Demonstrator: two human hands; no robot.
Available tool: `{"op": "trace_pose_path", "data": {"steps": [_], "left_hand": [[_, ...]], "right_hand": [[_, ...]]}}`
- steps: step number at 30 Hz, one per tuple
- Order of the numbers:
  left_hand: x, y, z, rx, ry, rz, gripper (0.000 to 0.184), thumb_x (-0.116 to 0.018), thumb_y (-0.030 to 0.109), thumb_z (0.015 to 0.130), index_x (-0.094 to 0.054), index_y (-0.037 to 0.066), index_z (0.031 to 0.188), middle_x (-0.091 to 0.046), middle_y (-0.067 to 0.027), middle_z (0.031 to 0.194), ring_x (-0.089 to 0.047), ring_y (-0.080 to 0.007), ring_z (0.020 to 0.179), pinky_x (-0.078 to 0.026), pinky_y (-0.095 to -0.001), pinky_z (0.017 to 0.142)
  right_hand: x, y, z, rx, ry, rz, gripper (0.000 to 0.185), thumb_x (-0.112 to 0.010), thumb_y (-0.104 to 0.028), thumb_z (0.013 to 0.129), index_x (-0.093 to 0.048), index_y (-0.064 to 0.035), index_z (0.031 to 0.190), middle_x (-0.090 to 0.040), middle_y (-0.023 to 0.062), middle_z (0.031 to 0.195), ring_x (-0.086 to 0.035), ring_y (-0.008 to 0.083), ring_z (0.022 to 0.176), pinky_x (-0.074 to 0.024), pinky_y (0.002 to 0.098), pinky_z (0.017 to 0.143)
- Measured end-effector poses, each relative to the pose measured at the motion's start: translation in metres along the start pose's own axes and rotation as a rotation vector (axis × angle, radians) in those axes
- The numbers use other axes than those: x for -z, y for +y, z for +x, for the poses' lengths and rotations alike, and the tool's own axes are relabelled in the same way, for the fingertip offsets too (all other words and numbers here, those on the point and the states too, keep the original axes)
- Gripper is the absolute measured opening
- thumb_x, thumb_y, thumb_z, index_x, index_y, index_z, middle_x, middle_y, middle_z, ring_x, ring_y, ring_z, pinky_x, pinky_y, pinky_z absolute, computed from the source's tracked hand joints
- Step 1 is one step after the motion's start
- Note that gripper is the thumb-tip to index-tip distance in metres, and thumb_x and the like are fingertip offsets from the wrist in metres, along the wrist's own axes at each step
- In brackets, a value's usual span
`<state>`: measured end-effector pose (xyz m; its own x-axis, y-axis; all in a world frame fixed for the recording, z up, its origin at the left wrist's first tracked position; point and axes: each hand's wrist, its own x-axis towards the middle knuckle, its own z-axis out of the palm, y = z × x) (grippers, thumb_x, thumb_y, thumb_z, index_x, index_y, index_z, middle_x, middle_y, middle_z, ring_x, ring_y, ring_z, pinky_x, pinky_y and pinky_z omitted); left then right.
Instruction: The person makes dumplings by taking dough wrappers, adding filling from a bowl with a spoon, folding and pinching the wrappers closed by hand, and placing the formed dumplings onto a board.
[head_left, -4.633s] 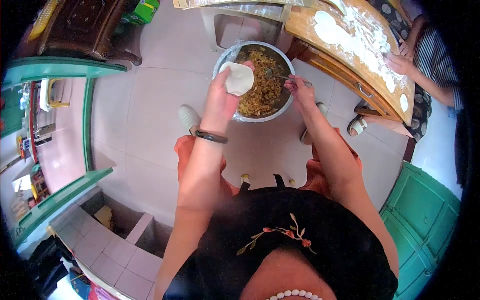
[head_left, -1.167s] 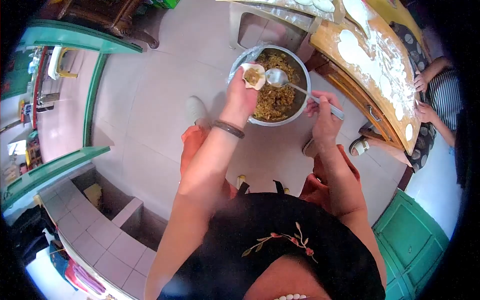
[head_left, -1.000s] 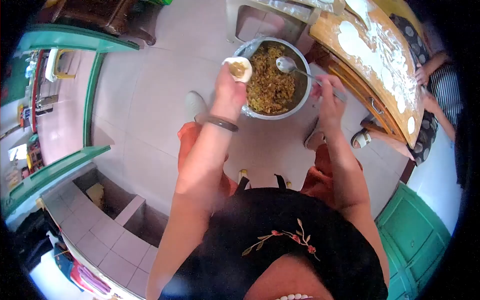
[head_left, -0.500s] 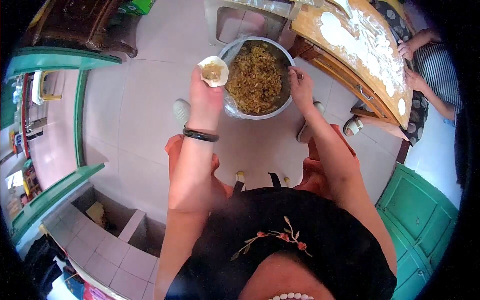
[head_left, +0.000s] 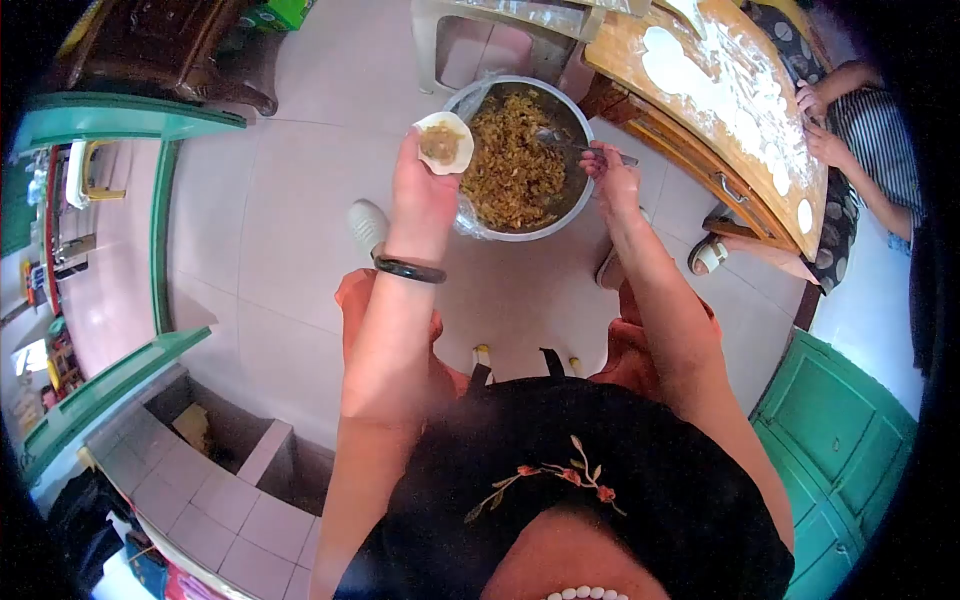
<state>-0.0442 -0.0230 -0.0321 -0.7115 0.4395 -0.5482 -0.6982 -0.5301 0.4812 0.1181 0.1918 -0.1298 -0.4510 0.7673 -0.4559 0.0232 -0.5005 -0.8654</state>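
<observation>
A round dough wrapper (head_left: 461, 150) with brown filling on it rests in my left hand (head_left: 425, 198), at the left rim of a metal bowl. The bowl (head_left: 584, 120) holds chopped brown filling (head_left: 515, 165), and clear plastic film clings to its left side. My right hand (head_left: 612, 180), at the bowl's right edge, is closed on the handle of a metal spoon (head_left: 562, 143). The spoon's head lies in the filling at the upper right and is partly hidden there.
A floured wooden table (head_left: 640, 95) with dough rounds stands at the upper right. Another person's hands (head_left: 822, 145) are at its right edge. A light stool (head_left: 425, 50) is behind the bowl. Green doors (head_left: 830, 420) stand at the lower right.
Over the last seconds, filling has come onto the wrapper. My left hand has moved left of the bowl's middle, and the spoon, tilted up over the bowl earlier, now has its head in the filling.
</observation>
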Motion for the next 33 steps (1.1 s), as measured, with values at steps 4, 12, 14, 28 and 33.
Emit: {"op": "trace_pose_path", "data": {"steps": [4,12,14,28,33], "left_hand": [[0.001,-0.006,0.004,0.000,-0.008,0.055,0.039,-0.036,0.029,0.099,-0.045,0.000,0.124,-0.052,-0.0125,0.127,-0.050,-0.0261,0.118,-0.040,-0.0407,0.102],[0.004,-0.030,0.014,0.131,0.024,-0.064,0.037,-0.037,0.026,0.100,-0.045,0.000,0.125,-0.051,-0.0122,0.126,-0.051,-0.0260,0.115,-0.042,-0.0403,0.099],[0.002,-0.034,0.016,0.141,-0.047,-0.092,0.038,-0.036,0.026,0.100,-0.044,0.000,0.126,-0.051,-0.0122,0.127,-0.050,-0.0262,0.116,-0.041,-0.0405,0.100],[-0.010,-0.029,0.010,0.130,-0.182,-0.122,0.034,-0.035,0.027,0.100,-0.050,0.007,0.124,-0.055,-0.0085,0.121,-0.052,-0.0222,0.113,-0.042,-0.0401,0.098],[-0.015,-0.017,0.003,0.121,-0.115,-0.060,0.034,-0.035,0.024,0.100,-0.051,0.005,0.123,-0.056,-0.0095,0.120,-0.053,-0.0228,0.112,-0.043,-0.0401,0.097]], "right_hand": [[0.000,-0.011,-0.005,-0.031,-0.087,0.121,0.028,-0.045,-0.019,0.098,-0.058,0.0046,0.105,-0.064,0.0128,0.086,-0.061,0.0168,0.071,-0.0491,0.0255,0.064],[-0.043,-0.085,-0.070,0.183,-0.325,0.118,0.027,-0.046,-0.021,0.098,-0.056,0.0028,0.107,-0.063,0.0117,0.088,-0.060,0.0150,0.073,-0.0478,0.0256,0.065],[-0.052,-0.091,-0.091,0.288,-0.359,0.041,0.025,-0.045,-0.019,0.098,-0.057,0.0025,0.106,-0.062,0.0116,0.087,-0.059,0.0153,0.073,-0.0481,0.0257,0.066],[-0.058,-0.057,-0.134,1.252,-0.738,-0.982,0.030,-0.061,0.001,0.077,-0.060,-0.0015,0.107,-0.058,0.0164,0.100,-0.061,0.0293,0.082,-0.0521,0.0332,0.065],[-0.059,-0.054,-0.137,1.266,-0.743,-0.928,0.030,-0.063,-0.002,0.077,-0.060,-0.0009,0.106,-0.060,0.0166,0.097,-0.062,0.0292,0.076,-0.0526,0.0327,0.063]]}}
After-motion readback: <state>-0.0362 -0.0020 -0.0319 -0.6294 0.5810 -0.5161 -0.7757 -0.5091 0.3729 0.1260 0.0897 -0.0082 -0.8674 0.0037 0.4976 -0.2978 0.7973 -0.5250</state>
